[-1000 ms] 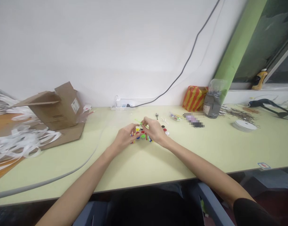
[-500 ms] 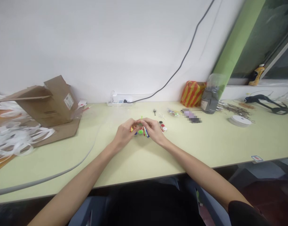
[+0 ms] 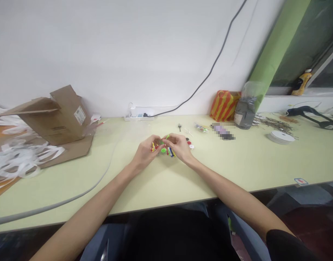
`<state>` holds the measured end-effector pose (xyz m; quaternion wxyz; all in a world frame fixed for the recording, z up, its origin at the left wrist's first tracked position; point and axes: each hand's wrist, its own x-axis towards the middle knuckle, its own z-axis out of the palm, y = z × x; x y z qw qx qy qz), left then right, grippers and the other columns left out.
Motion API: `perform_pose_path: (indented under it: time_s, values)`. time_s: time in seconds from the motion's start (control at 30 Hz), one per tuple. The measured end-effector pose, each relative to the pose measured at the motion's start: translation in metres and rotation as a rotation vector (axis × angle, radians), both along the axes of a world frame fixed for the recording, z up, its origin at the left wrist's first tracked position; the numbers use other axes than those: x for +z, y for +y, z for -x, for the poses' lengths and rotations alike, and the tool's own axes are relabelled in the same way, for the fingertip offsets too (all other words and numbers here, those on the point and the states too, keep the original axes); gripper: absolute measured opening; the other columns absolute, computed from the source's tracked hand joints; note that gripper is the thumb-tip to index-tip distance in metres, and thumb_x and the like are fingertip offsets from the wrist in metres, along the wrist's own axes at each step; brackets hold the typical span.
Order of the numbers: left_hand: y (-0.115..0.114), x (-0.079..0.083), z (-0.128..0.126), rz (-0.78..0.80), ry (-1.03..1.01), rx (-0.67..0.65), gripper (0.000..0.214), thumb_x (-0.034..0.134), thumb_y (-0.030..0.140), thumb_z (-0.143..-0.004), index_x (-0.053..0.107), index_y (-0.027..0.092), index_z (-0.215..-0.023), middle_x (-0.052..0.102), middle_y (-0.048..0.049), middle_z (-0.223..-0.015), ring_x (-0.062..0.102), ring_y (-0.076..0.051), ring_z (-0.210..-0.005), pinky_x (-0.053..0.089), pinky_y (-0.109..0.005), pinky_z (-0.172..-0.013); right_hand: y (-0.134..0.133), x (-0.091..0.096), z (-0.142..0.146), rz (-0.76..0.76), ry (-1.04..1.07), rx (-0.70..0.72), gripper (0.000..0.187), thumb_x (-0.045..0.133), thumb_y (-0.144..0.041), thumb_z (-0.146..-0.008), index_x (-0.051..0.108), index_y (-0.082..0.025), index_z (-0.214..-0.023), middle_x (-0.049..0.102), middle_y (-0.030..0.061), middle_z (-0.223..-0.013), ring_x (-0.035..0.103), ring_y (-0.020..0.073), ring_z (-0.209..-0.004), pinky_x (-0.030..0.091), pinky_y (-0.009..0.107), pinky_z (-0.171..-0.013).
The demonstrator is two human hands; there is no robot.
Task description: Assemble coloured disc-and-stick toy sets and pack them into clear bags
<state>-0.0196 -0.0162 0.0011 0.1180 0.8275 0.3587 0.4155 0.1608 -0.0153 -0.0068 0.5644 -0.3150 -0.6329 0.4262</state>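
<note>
My left hand (image 3: 146,151) and my right hand (image 3: 180,148) meet over the middle of the table, fingertips nearly touching. Both are closed in a pinch around a small bright green plastic piece (image 3: 167,136), whose thin end pokes up by the right fingers. Its exact kind is too small to tell. Just below the fingertips lie several small plastic parts in red, yellow, blue and white, with a round green part (image 3: 163,150) among them. Partly behind my right hand are small discs: a black one, a red one and a white disc (image 3: 191,147).
Left stands an open cardboard box (image 3: 57,119) beside white strips (image 3: 25,156). A grey cable (image 3: 82,194) crosses the table's left side. Behind are a power strip (image 3: 137,116) and a small dark part (image 3: 179,127). To the right are a striped bag (image 3: 223,105) and a white spool (image 3: 281,137).
The green piece's thin end now leans to the right instead of standing upright. My fingers have shifted slightly around it, and the view has moved a little.
</note>
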Motion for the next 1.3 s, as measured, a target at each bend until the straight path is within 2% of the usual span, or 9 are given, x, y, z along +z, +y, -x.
perform_pose_path:
  time_s: [0.1,0.2,0.37,0.57,0.8,1.03,1.1,1.2,1.3]
  values:
    - [0.000,0.001,0.001,0.004,-0.060,-0.040,0.020,0.060,0.036,-0.094,0.057,0.021,-0.107,0.064,0.0000,-0.085,0.060,-0.014,-0.076,0.049,-0.028,-0.072,0.000,0.004,-0.003,0.012,-0.007,0.047,0.037,0.069,-0.054,-0.082,0.064,-0.018,-0.086,0.067,0.0032,-0.079,0.065,0.0164,-0.065,0.052,0.028,-0.060]
    - [0.001,0.002,0.002,0.001,-0.072,-0.058,0.022,0.062,0.036,-0.093,0.058,0.021,-0.109,0.064,-0.0004,-0.085,0.060,-0.014,-0.076,0.050,-0.029,-0.073,0.000,0.008,-0.006,-0.030,-0.047,0.065,0.037,0.067,-0.056,-0.084,0.062,-0.019,-0.085,0.063,0.0012,-0.076,0.062,0.0157,-0.068,0.050,0.027,-0.064]
    - [0.003,0.005,0.004,-0.017,-0.148,-0.067,0.023,0.063,0.036,-0.092,0.057,0.021,-0.109,0.065,-0.0009,-0.088,0.062,-0.014,-0.078,0.052,-0.031,-0.077,-0.005,0.010,-0.007,-0.063,-0.114,0.140,0.031,0.059,-0.052,-0.092,0.055,-0.022,-0.098,0.060,-0.0009,-0.079,0.059,0.0146,-0.071,0.045,0.025,-0.063]
    - [0.005,0.006,0.005,-0.041,0.041,-0.065,0.020,0.057,0.035,-0.096,0.057,0.022,-0.111,0.063,-0.0031,-0.095,0.061,-0.017,-0.088,0.048,-0.033,-0.080,-0.009,0.009,-0.006,-0.099,-0.191,0.134,0.028,0.051,-0.051,-0.096,0.047,-0.023,-0.095,0.059,-0.0025,-0.077,0.057,0.0143,-0.070,0.045,0.026,-0.066]
    - [0.002,0.009,0.005,-0.038,0.165,-0.104,0.017,0.051,0.035,-0.098,0.052,0.021,-0.088,0.056,-0.0026,-0.086,0.054,-0.017,-0.080,0.043,-0.031,-0.073,-0.015,0.011,-0.005,-0.189,-0.322,0.067,0.029,0.045,-0.050,-0.099,0.044,-0.024,-0.088,0.055,-0.0042,-0.070,0.053,0.0135,-0.065,0.041,0.025,-0.065]
    - [-0.005,0.010,0.002,0.041,0.225,-0.116,0.024,0.041,0.041,-0.102,0.048,0.021,-0.089,0.057,-0.0028,-0.083,0.051,-0.018,-0.074,0.041,-0.031,-0.071,-0.010,0.012,-0.005,-0.018,-0.194,0.261,0.036,0.053,-0.059,-0.093,0.044,-0.024,-0.089,0.060,-0.0034,-0.069,0.059,0.0143,-0.064,0.045,0.024,-0.059]
    - [-0.007,0.009,0.000,0.065,0.232,-0.123,0.026,0.040,0.041,-0.102,0.047,0.021,-0.087,0.057,-0.0025,-0.083,0.051,-0.017,-0.073,0.041,-0.031,-0.070,-0.010,0.014,-0.005,0.017,-0.152,0.292,0.038,0.056,-0.060,-0.092,0.044,-0.024,-0.085,0.057,-0.0049,-0.063,0.055,0.0127,-0.057,0.043,0.023,-0.054]
    - [-0.006,0.008,0.001,0.104,0.219,-0.103,0.024,0.038,0.040,-0.103,0.048,0.021,-0.092,0.055,-0.0013,-0.081,0.050,-0.016,-0.071,0.041,-0.030,-0.069,-0.013,0.017,-0.004,0.077,-0.041,0.318,0.044,0.058,-0.061,-0.090,0.041,-0.023,-0.074,0.043,-0.0083,-0.054,0.040,0.0092,-0.046,0.041,0.023,-0.049]
    - [0.000,0.009,0.007,0.082,0.167,-0.032,0.022,0.038,0.038,-0.103,0.051,0.021,-0.097,0.054,-0.0009,-0.081,0.050,-0.016,-0.072,0.042,-0.030,-0.070,-0.013,0.019,-0.004,0.078,0.053,0.275,0.046,0.058,-0.059,-0.091,0.037,-0.024,-0.069,0.035,-0.0092,-0.051,0.033,0.0085,-0.043,0.040,0.023,-0.047]
